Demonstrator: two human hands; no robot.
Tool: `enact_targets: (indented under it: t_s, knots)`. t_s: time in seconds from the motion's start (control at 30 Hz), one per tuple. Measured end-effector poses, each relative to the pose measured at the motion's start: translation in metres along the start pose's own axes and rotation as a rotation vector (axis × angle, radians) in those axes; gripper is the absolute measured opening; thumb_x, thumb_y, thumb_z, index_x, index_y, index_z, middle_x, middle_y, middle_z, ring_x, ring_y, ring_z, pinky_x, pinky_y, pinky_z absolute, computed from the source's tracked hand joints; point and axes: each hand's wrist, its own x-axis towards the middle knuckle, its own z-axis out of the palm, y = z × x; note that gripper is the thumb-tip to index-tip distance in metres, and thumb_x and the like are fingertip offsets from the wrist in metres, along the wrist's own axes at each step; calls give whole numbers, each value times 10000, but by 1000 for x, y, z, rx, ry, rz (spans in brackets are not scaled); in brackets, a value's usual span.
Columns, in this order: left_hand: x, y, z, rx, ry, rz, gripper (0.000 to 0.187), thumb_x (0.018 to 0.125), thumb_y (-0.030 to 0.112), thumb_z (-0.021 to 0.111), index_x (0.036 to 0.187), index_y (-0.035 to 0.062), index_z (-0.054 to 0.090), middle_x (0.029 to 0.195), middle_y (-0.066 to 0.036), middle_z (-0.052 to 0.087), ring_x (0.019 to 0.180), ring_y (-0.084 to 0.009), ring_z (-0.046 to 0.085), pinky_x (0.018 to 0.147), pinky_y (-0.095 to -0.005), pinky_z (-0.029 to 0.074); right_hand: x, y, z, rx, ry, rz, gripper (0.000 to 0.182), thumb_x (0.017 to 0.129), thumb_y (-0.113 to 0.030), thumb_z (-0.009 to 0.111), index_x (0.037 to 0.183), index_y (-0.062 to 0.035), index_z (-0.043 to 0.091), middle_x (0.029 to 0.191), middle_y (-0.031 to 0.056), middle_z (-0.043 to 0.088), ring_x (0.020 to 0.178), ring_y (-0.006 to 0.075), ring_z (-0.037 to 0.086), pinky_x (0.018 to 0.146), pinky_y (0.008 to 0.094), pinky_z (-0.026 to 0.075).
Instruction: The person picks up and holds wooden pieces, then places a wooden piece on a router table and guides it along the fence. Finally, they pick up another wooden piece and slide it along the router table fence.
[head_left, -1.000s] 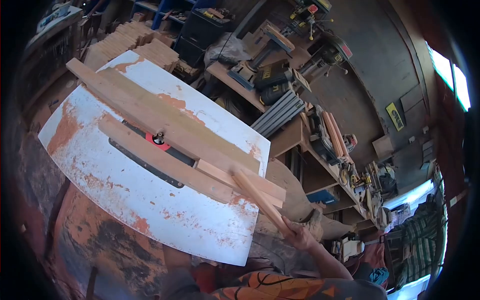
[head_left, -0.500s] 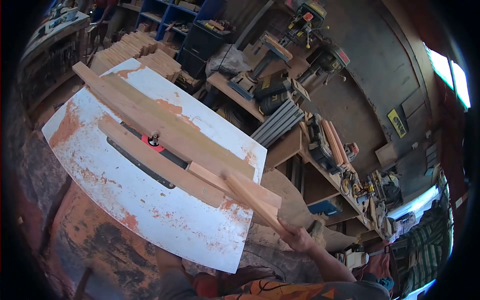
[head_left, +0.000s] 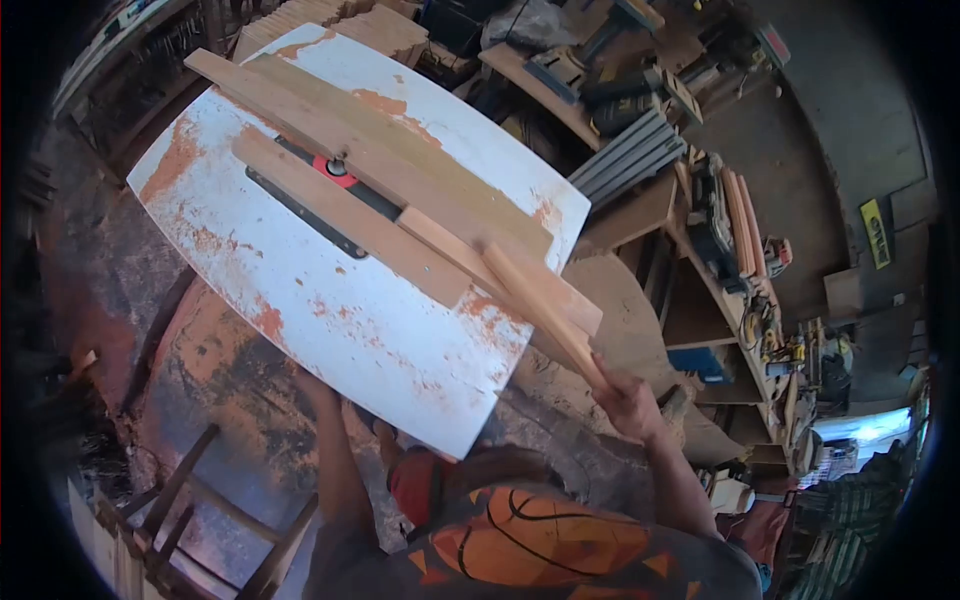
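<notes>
My right hand [head_left: 628, 405] is closed around the near end of a wooden stick [head_left: 540, 308], just off the table's near right corner. The stick's far end overlaps a wooden strip [head_left: 438, 238] lying between two wooden fences on a white router table [head_left: 330, 300]. Between the long back fence [head_left: 380, 180] and the shorter front fence [head_left: 350, 225], a router bit [head_left: 338, 160] rises through a red ring. My left forearm [head_left: 338, 450] reaches to the table's front edge; the hand itself is hidden beneath the tabletop.
Sawdust covers patches of the tabletop and floor. A wooden stool frame [head_left: 215, 500] stands at the lower left. Shelving [head_left: 710, 325] holding tools and timber runs along the right, with grey metal bars [head_left: 630, 150] beside it. Stacked boards [head_left: 370, 35] sit behind the table.
The camera has tilted down, so the table sits higher in view and more floor and my shirt show. My right hand keeps its grip on the stick, whose far end remains over the strip.
</notes>
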Motion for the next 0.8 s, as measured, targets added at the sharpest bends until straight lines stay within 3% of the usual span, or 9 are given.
enact_targets:
  t_s: [0.1,0.17,0.23,0.27,0.33,0.47,0.53,0.63,0.8]
  knots:
    - [-72,38,-58,311,275,256,420,985,122,625,1355,-63,551,1255,-165,658,1087,-230,639,934,-353,513,-6,56,-14,431,-75,-10,658,943,-44,652,1550,-82,401,1181,79,653,832,171,633,734,347,541]
    - [-165,102,-34,539,450,482,449,970,111,659,1367,-59,533,1308,-173,622,1187,-245,591,992,-365,483,-13,80,-38,715,-192,15,671,954,-35,636,1566,-71,361,1217,82,630,844,146,614,746,307,523]
    - [-237,130,23,676,407,662,479,954,115,685,1373,-56,527,1340,-176,599,1222,-256,570,1020,-372,466,-22,96,-64,954,-306,37,709,982,-30,594,1606,-79,262,1195,74,608,887,80,561,773,215,472]
    - [-260,135,57,806,333,836,510,938,120,711,1379,-52,522,1372,-179,575,1257,-267,550,1048,-378,448,-26,114,-63,969,-327,21,709,982,-30,594,1606,-79,262,1195,74,608,887,80,561,773,215,472]
    - [-277,105,120,736,89,809,584,902,144,753,1395,-49,508,1411,-199,548,1256,-294,561,1073,-378,433,-38,154,-52,831,-179,10,666,985,-50,594,1588,-71,312,1208,92,627,967,130,598,815,265,500]
    - [-277,57,241,1104,-380,955,895,861,438,750,1500,-60,371,1520,-297,413,1472,-445,293,1195,-559,207,-53,213,-48,512,-91,-139,613,976,-60,602,1549,-47,383,1267,164,636,1035,203,640,868,306,508]
    - [-277,58,282,1230,-391,838,1023,826,497,764,1526,-84,296,1564,-293,348,1509,-441,205,1217,-564,133,-54,224,-62,202,244,-644,556,955,-82,620,1492,-49,479,878,132,674,704,244,635,668,294,494]
    - [-260,40,302,1386,-397,748,1243,738,606,791,1554,-98,171,1647,-275,148,1550,-416,33,1225,-578,-6,-81,241,-90,161,120,-517,462,928,-75,648,1386,-48,594,945,215,681,782,328,685,724,347,536]
    - [-270,58,313,1419,-394,631,1290,711,608,807,1562,-96,142,1649,-290,107,1552,-414,-4,1217,-595,-35,-95,262,-111,131,31,-445,430,878,-46,685,1307,-66,665,1027,226,701,825,329,706,731,376,558]
